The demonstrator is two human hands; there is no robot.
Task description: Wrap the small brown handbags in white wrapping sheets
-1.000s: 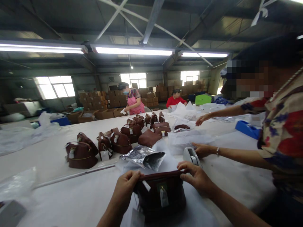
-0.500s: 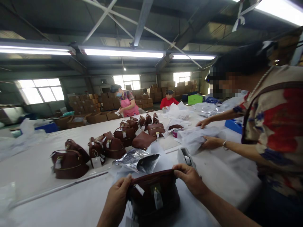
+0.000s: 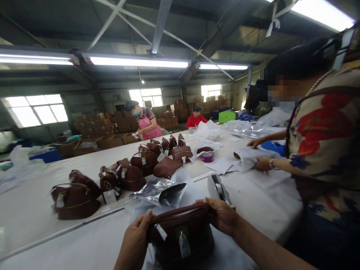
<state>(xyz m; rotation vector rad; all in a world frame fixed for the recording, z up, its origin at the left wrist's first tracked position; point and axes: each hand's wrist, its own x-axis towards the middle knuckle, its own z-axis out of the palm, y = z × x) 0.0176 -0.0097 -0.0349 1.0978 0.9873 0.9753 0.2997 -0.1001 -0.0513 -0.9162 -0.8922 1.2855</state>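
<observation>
A dark brown handbag (image 3: 195, 240) with a zip top and a wrapped hanging tag is at the bottom centre. My left hand (image 3: 137, 234) pinches its upper left corner between thumb and fingers. At the upper right corner, my right hand (image 3: 222, 214) grips the rim. White shows in the slit of the bag's top. Just beyond it lies a crumpled silver foil bag (image 3: 160, 192) on white tissue. A tape dispenser (image 3: 218, 187) stands past my right hand. Several brown handbags (image 3: 80, 202) line the table to the left and further back.
The white table (image 3: 30, 232) stretches away to the left and back. On the right, a co-worker's hands (image 3: 263, 163) handle a bag in white wrapping. A purple tape roll (image 3: 207, 157) sits mid-table. Two more people and stacked cardboard boxes (image 3: 98, 125) are behind.
Both hands keep hold of the handbag's rim, and its top now shows a white slit. The view has shifted slightly right. The co-worker's wrapped bag has moved away from the tape dispenser.
</observation>
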